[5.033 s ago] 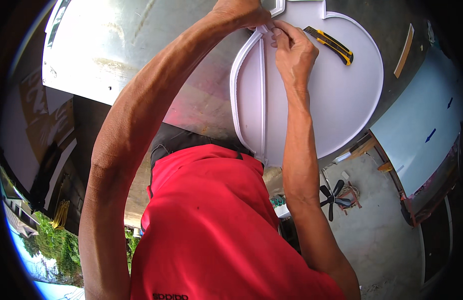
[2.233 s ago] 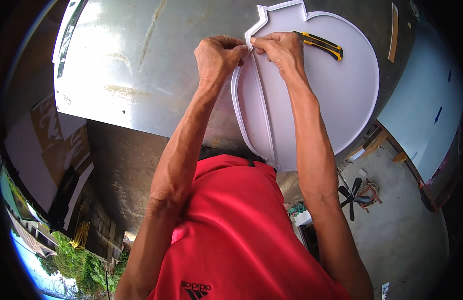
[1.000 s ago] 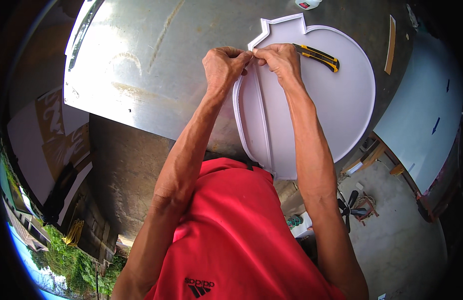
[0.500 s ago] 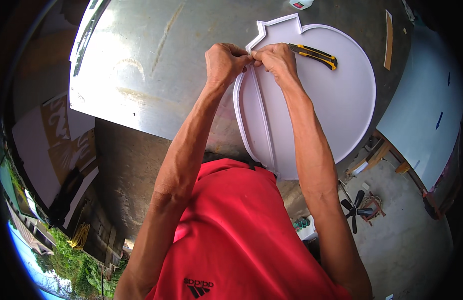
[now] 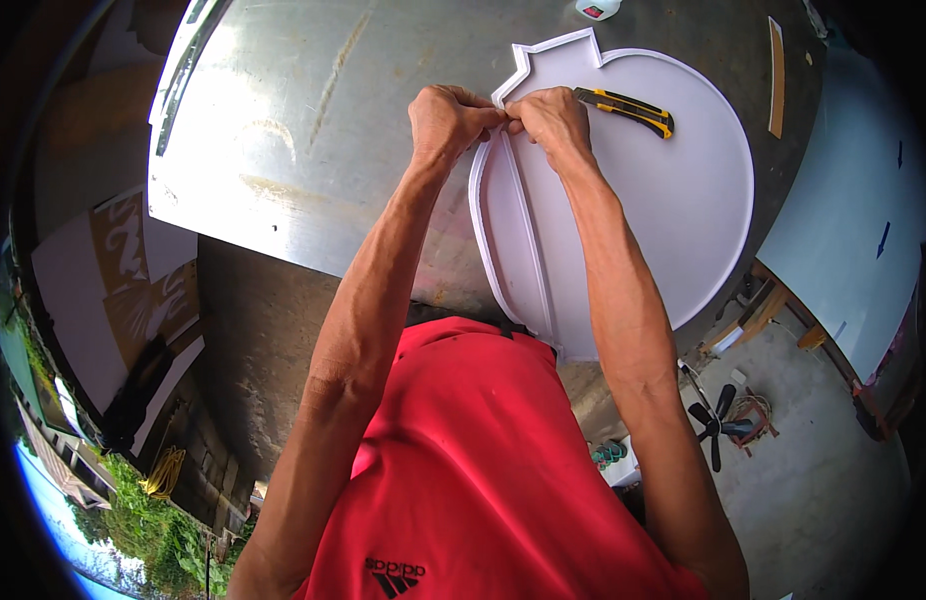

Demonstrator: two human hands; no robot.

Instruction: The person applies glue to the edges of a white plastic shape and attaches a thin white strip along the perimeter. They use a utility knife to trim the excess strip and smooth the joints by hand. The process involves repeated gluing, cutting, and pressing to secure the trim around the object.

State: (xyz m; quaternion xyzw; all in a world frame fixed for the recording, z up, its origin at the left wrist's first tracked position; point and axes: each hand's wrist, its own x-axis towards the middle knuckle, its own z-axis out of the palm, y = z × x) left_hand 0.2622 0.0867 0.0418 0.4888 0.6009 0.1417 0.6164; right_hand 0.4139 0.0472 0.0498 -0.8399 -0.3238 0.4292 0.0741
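Observation:
A large white rimmed panel (image 5: 643, 210), rounded on the right and notched at its far end, lies on the metal table. A thin raised strip (image 5: 529, 235) runs along its left part. My left hand (image 5: 450, 122) and my right hand (image 5: 553, 122) meet at the panel's far left corner, below the notch. Both hands pinch the white edging there, fingertips nearly touching; the exact spot between them is covered by the fingers. Just right of my right hand, a yellow and black utility knife (image 5: 628, 110) rests on the panel.
The grey metal table (image 5: 313, 130) spreads to the left. Near its far edge stands a white bottle (image 5: 598, 8), and a brown strip (image 5: 776, 78) lies at the far right. A pale blue sheet (image 5: 853, 210) is on the right. A black fan (image 5: 718, 425) is on the floor.
Both hands keep their pinch at the same corner, with only a very slight shift. The whole view has moved a little; panel and knife stay in place.

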